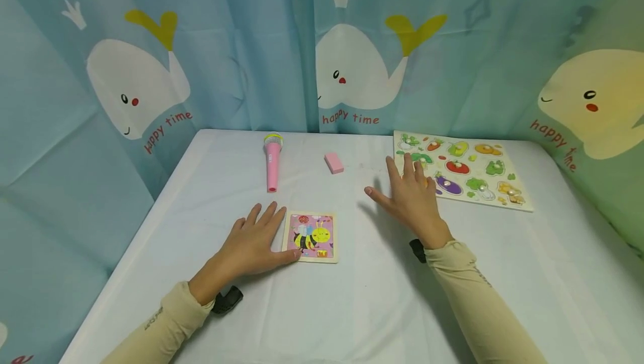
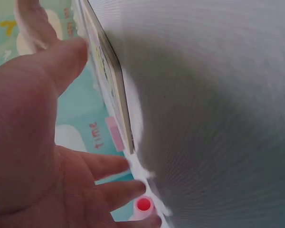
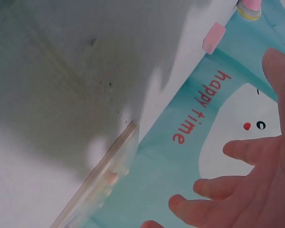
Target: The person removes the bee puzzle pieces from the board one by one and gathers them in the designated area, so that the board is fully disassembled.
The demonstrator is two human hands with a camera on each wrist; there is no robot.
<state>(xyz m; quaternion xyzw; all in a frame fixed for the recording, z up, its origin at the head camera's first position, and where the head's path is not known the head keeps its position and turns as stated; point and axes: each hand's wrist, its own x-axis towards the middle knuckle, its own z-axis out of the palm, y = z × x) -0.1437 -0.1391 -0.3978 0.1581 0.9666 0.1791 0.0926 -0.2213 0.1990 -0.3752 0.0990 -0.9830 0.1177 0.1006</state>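
Observation:
My left hand (image 1: 256, 245) spreads beside a small square bee puzzle (image 1: 312, 236), its thumb over the puzzle's lower left corner; whether it touches cannot be told. In the left wrist view the puzzle (image 2: 115, 80) shows edge-on next to the hand (image 2: 52, 142). My right hand (image 1: 412, 199) is held with fingers spread, overlapping the left edge of a vegetable peg board (image 1: 495, 185) in the head view. The right wrist view has that board (image 3: 104, 173) apart from the hand (image 3: 247, 185). Neither hand holds anything.
A pink toy microphone (image 1: 272, 165) lies at the back left of the white-covered table (image 1: 362, 308). Right of it is a pink block (image 1: 334, 162). A blue curtain (image 1: 271, 45) with whale prints hangs behind the table and along its sides.

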